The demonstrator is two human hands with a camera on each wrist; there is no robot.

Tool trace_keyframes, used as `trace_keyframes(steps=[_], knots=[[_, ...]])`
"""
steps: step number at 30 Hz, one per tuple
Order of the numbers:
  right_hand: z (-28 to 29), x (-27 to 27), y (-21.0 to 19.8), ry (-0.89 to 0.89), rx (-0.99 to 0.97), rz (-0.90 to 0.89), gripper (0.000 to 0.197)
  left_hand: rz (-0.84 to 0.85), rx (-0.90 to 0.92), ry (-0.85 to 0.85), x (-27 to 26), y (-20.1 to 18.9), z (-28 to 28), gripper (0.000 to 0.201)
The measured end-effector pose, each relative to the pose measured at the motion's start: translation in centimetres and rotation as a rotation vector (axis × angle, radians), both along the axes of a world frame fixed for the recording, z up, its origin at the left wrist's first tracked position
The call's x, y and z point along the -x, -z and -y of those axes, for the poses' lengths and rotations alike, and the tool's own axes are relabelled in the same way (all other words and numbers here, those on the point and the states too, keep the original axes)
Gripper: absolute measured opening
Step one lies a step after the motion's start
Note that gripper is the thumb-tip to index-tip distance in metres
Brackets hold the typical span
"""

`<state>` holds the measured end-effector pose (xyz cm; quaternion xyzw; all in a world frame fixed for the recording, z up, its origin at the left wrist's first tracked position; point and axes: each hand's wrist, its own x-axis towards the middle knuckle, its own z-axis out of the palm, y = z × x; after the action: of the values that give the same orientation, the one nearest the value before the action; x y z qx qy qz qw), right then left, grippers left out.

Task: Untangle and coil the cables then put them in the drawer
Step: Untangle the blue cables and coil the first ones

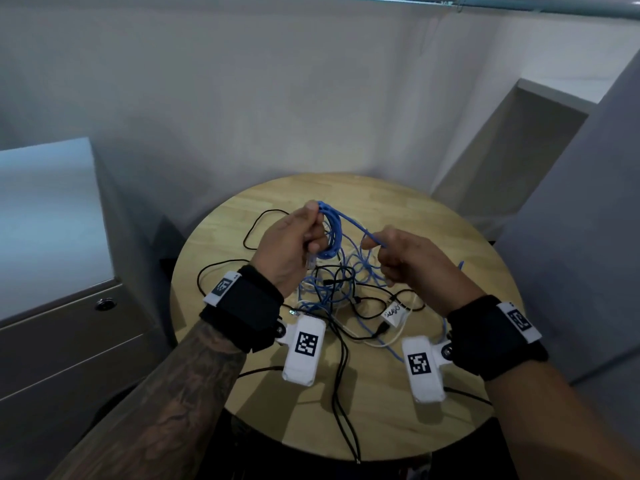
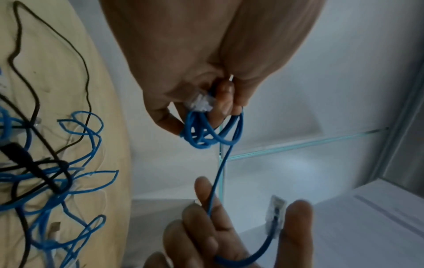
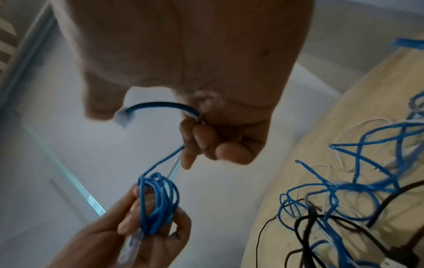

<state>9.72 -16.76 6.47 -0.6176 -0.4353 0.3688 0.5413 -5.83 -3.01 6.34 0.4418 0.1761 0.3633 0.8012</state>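
A blue network cable is partly wound into a small coil (image 1: 330,237), which my left hand (image 1: 313,230) grips above the round wooden table (image 1: 433,230). One clear plug (image 2: 201,103) sticks out below that fist. A taut strand (image 1: 353,225) runs from the coil to my right hand (image 1: 375,247), whose curled fingers pinch it near its free end. The other plug (image 3: 123,116) curves out beside the right thumb. Under both hands lies a tangle (image 1: 332,289) of blue, black and white cables.
A grey drawer cabinet (image 1: 69,341) with a round lock (image 1: 105,304) stands left of the table, its drawers closed. Black leads trail over the table's front edge (image 1: 346,427). A white tag (image 1: 393,311) lies in the tangle. Grey partitions stand at right.
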Motion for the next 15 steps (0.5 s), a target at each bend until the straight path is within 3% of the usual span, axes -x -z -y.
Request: trace_keyframes(steps=[2,4,8,9,10,13,15], knots=[[-0.1,-0.1,-0.2,0.010,0.057,-0.147,0.063,0.043,0.046,-0.013,0.0,0.1,-0.2,0.028],[0.0,-0.2,0.0,-0.020,0.086,-0.092,0.050,0.050,0.059,0.015,0.3,-0.1,-0.4,0.029],[0.1,0.2,0.7,0.108,0.181,0.574,0.054,0.004,0.085,0.131,0.2,0.0,0.3,0.032],[0.0,0.1,0.8,0.160,0.171,0.636,0.053,-0.014,0.101,0.162,0.2,0.1,0.4,0.033],[0.0,0.0,0.8,0.190,0.157,0.615,0.050,-0.030,0.124,0.194,0.1,0.2,0.4,0.033],[-0.2,-0.4,0.7,0.159,0.066,0.192,0.036,-0.042,0.198,0.280,-0.1,0.6,0.7,0.034],[-0.1,-0.3,0.5,0.137,0.005,0.102,0.035,-0.023,0.245,0.326,-0.2,0.8,1.1,0.032]])
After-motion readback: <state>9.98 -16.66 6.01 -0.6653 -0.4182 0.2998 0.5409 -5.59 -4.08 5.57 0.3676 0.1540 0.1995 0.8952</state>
